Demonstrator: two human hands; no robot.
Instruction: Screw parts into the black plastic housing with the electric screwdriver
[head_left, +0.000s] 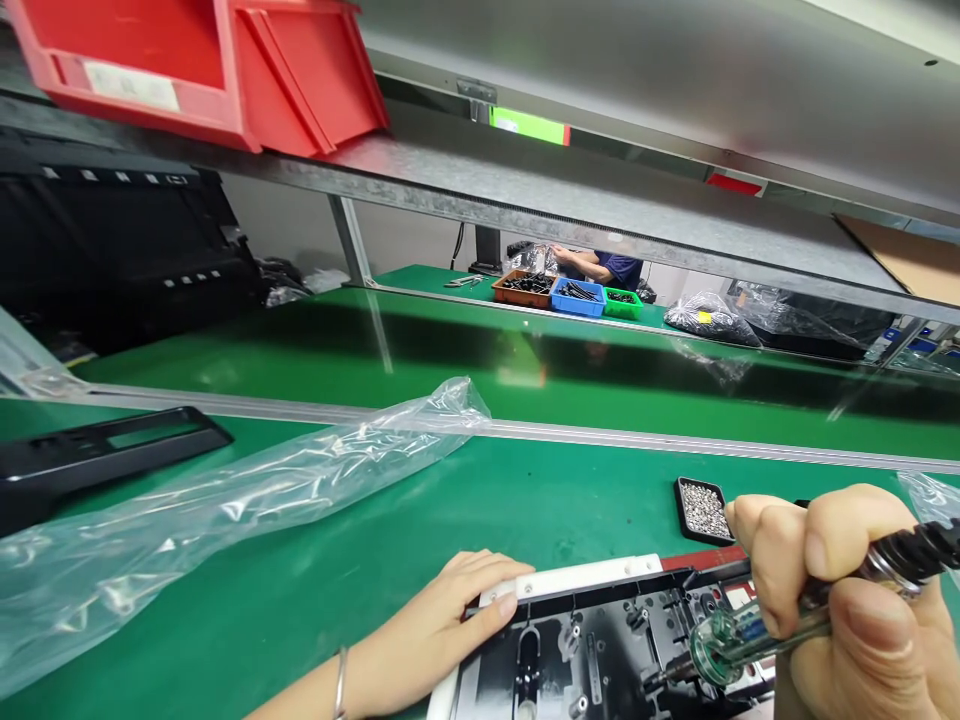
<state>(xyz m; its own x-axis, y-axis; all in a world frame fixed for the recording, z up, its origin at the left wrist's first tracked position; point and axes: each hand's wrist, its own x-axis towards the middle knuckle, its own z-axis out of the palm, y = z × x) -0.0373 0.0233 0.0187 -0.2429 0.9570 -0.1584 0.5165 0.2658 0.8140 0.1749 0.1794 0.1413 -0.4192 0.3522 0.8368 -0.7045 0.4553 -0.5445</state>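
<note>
In the head view my right hand (847,600) is wrapped round a power screwdriver (724,645) with a clear greenish front and a black ribbed tail. Its bit points down-left at a black plastic panel (592,660) with metal posts and holes; whether the tip touches is hard to tell. The panel lies in a fixture with a white rail (577,577) and a red section. My left hand (457,610) grips the panel's far left corner, fingers over the rail and thumb on the panel's edge. A small black tray of screws (703,510) sits beyond the fixture.
Clear plastic film (262,500) stretches across the green bench at left, beside a long black plastic part (105,450). A metal shelf (525,170) with a red bin (300,80) crosses above. Beyond are a blue bin (577,298) and a person's arm (589,265).
</note>
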